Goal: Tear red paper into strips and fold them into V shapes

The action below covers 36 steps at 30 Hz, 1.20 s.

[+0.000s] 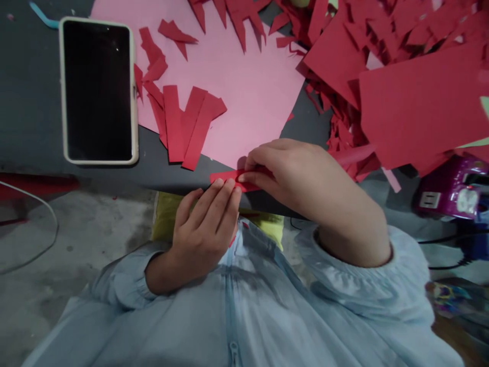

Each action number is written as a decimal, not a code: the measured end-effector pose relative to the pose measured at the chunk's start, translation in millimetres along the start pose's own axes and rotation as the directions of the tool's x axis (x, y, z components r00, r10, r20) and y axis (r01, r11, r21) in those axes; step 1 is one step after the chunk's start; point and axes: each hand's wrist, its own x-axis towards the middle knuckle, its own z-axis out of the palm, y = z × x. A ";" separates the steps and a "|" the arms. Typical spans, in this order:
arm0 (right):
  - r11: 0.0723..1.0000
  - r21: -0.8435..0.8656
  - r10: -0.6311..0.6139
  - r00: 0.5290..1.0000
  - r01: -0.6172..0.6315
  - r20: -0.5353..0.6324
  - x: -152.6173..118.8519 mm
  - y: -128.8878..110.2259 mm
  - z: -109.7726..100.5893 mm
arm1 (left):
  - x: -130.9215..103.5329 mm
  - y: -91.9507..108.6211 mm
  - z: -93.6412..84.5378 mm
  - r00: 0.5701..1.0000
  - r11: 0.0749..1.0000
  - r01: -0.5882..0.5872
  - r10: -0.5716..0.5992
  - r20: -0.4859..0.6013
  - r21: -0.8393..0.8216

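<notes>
A narrow red paper strip (223,177) lies along the table's front edge. My left hand (204,229) rests its outstretched fingertips on the strip's near side; its thumb is mostly hidden. My right hand (292,171) is closed, pinching the strip between thumb and fingers toward its right end, which the hand covers. Just beyond, several cut red strips (175,125) lie fanned out, partly over a large pink sheet (244,102). Whether the strip is folded under my fingers I cannot tell.
At the left a tablet (97,92) in a pale case lies on the dark table (30,102). Red scraps (401,30) and a larger red sheet (420,102) heap up at the right. A purple device (451,188) with cables stands at the right edge.
</notes>
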 end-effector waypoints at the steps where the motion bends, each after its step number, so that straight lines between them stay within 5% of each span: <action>1: 1.000 0.004 0.001 1.000 -0.001 0.006 0.3 0.3 0.0 | -0.1 0.3 -0.1 1.000 1.000 0.002 -0.002 -0.003 0.001; 36: 1.000 0.021 0.021 0.998 -0.023 0.063 8.1 0.9 -3.9 | -0.6 2.2 0.2 1.000 0.999 0.018 -0.017 -0.024 0.044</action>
